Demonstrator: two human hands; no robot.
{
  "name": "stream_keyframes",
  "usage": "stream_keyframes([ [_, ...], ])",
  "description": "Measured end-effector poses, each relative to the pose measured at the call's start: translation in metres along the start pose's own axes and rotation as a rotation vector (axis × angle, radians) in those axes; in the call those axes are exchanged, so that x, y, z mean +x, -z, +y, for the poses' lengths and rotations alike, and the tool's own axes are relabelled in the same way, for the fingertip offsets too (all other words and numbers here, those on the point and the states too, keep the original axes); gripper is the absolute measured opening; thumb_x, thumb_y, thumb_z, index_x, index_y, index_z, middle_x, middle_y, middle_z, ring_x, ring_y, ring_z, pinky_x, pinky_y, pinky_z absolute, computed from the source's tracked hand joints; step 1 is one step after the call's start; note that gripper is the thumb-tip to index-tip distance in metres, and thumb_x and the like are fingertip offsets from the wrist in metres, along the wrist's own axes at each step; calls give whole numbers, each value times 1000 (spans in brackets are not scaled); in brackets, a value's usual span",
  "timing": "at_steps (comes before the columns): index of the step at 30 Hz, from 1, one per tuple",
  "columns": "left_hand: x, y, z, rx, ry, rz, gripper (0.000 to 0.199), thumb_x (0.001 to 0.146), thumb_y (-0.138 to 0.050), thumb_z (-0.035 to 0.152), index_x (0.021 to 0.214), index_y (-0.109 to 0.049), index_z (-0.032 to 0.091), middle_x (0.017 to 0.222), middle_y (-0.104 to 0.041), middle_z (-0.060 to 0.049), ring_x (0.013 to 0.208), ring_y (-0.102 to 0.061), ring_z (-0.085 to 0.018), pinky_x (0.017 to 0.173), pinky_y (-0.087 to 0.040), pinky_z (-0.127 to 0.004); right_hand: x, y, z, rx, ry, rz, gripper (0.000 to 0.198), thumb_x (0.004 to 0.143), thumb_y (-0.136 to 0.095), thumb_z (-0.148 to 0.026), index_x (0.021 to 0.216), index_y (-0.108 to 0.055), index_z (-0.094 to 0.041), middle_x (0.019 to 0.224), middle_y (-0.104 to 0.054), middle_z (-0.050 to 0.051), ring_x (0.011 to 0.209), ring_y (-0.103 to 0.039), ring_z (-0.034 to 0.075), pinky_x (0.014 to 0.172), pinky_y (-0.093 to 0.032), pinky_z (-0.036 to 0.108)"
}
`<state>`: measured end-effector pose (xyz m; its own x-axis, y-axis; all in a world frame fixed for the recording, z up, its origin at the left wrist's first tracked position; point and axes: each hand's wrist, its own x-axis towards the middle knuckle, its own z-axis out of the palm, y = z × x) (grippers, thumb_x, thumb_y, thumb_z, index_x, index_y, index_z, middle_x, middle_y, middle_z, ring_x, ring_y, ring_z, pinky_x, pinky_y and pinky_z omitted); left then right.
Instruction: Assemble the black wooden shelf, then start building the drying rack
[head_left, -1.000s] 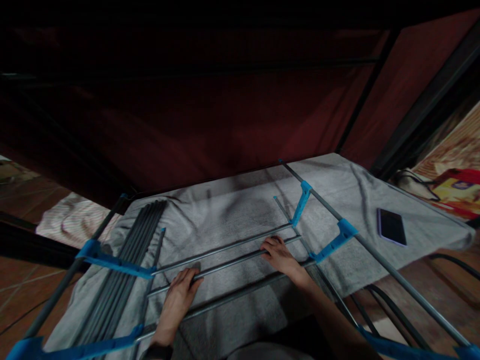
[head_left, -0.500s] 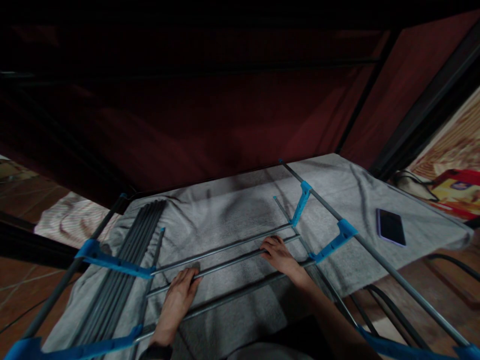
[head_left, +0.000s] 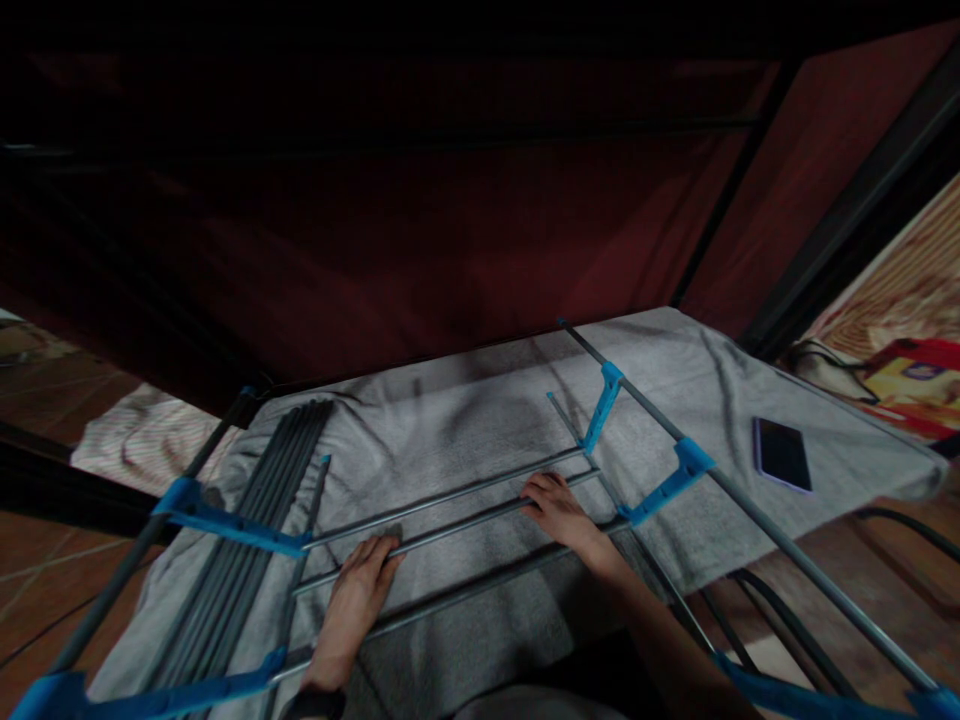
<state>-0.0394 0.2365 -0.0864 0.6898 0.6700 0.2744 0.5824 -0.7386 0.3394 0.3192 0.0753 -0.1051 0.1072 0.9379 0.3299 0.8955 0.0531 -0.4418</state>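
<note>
My left hand is wrapped over the left part of a thin grey metal tube. My right hand curls around the same tube near its right end. This tube lies crosswise between two other crossbars, a far crossbar and a near crossbar. All belong to a frame of grey tubes with blue plastic connectors. One blue connector joins the left side pole, and another blue connector sits on the right side pole. The undersides of my fingers are hidden.
A bundle of several loose grey tubes lies at the left on the grey cloth. A phone rests on the cloth at the right. Behind stands a dark red panel. A red and yellow package is at the far right.
</note>
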Motion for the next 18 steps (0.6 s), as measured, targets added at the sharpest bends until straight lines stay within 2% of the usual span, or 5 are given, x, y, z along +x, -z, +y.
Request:
stream_keyframes([
  [5,-1,-1,-1,-5,15,-6,28,95,-46,41,104,-66,23,103,-71,-8,99,-67,-26,90,-57,-44,1,1,-1,0,-22,-26,9,87,-66,-21,96,-66,-23,104,-63,4,102,-55,22,95,-44,39],
  [10,-1,-2,-2,-9,23,-7,32,94,-49,40,117,-64,22,113,-70,-8,106,-66,-27,94,-55,-45,2,5,-5,-2,-24,-17,12,87,-63,-14,95,-65,-22,103,-64,4,101,-56,21,96,-42,38],
  [18,1,1,0,-13,1,-17,24,95,-48,39,101,-66,23,100,-70,-7,95,-67,-25,86,-57,-42,1,6,-5,9,-41,-50,13,88,-61,-16,100,-64,-22,104,-64,4,101,-57,21,96,-42,38],
])
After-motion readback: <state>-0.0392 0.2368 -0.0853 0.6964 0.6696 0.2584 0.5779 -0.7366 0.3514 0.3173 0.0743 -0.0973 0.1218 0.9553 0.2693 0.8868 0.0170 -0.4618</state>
